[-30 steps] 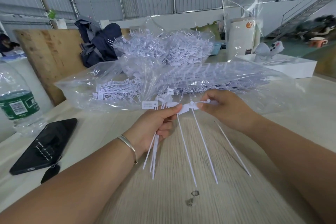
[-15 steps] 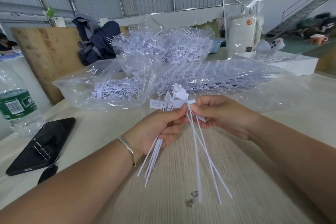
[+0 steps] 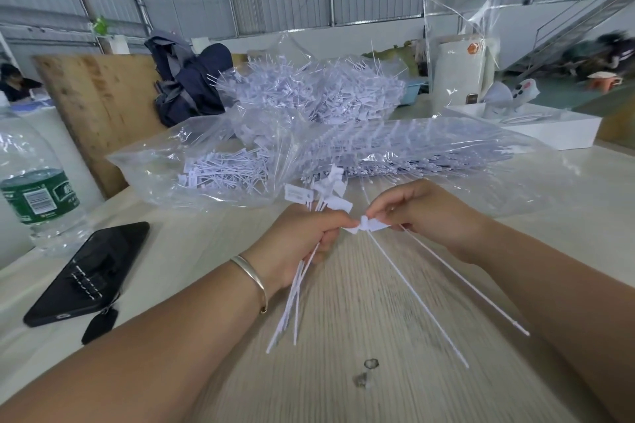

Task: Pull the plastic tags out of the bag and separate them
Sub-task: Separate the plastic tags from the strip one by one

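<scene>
The left hand [image 3: 302,233] has its grip closed around a bunch of tags [image 3: 321,197]. The right hand [image 3: 422,213] pinches the joined tag heads [image 3: 369,226] above the desk [image 3: 360,302]; the bag [image 3: 395,154] lies behind.

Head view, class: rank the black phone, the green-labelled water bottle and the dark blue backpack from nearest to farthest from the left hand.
Measured from the left hand:
1. Black phone, lying flat on the table to its left.
2. Green-labelled water bottle, standing at the left edge, beyond the phone.
3. Dark blue backpack, at the back, behind the bags of tags.
</scene>
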The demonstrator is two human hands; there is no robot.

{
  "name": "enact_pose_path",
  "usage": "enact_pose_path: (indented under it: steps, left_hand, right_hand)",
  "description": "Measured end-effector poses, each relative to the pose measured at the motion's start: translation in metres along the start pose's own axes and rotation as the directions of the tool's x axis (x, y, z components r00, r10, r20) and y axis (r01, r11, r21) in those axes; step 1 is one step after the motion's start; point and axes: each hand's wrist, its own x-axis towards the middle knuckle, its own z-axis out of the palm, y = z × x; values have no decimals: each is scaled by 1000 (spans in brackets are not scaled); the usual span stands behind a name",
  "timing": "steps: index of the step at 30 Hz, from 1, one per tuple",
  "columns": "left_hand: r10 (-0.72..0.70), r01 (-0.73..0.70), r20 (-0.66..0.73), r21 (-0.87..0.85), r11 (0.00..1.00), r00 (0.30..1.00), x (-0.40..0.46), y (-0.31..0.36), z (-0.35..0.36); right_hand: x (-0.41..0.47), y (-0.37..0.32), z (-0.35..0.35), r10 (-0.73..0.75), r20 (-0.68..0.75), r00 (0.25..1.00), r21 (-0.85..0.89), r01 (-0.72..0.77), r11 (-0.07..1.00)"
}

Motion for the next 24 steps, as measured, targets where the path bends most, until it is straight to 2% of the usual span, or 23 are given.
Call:
enact_pose_path:
  steps: [3,6,8,13,19,24]
  left_hand:
    - [21,-24,28,88,996,999,-2,1,2]
    - [160,-165,41,280,946,986,-6,0,5]
    - [197,-199,40,343,918,979,-7,-1,6]
    - [78,-88,71,140,986,994,-2,0,-4]
    - [-37,32,-26,-161,986,999,1,0,-2]
    - [-33,36,22,-149,988,999,1,0,-2]
  right_hand:
    - [1,-1,2,5,53,999,-39,-3,999]
    - [0,-3,6,6,94,996,-91,3,996]
    - [0,-4,4,-18,93,996,-87,26,996]
    - [2,-3,-2,-87,-64,994,-108,79,991]
    - [0,-4,3,-34,-91,995,-89,26,996]
    - [1,-3,8,-158,-159,975,-118,140,983]
